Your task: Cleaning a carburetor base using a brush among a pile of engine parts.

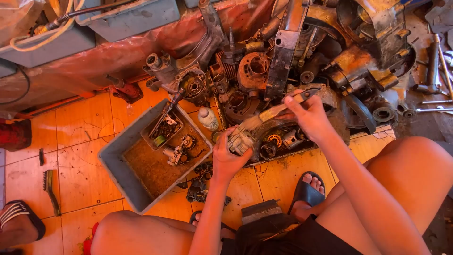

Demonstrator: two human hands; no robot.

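Head view: I see my left hand point(227, 158) closed around a small grey carburettor-like part point(240, 140), fingers wrapped on its near side, just right of the grey plastic tray point(118, 165). My right hand point(309, 115) grips the handle of a paintbrush point(278, 111), fingers curled tight, thumb on top. The bristles touch the top of the part. Both sit over a shallow pan point(302, 151) of dirty parts, right of the tray.

Procedure, as I judge it:
1. I keep the part steady over the pan so run-off falls there.
2. I work the bristles into recesses with short strokes.
3. I turn the part with the left fingers, not the brush.

Inside the tray lie another carburettor body point(177, 151) and a small box point(165, 130). A white bottle point(207, 118) stands just beyond the tray's right corner; a wire brush point(49, 189) lies well left of it.
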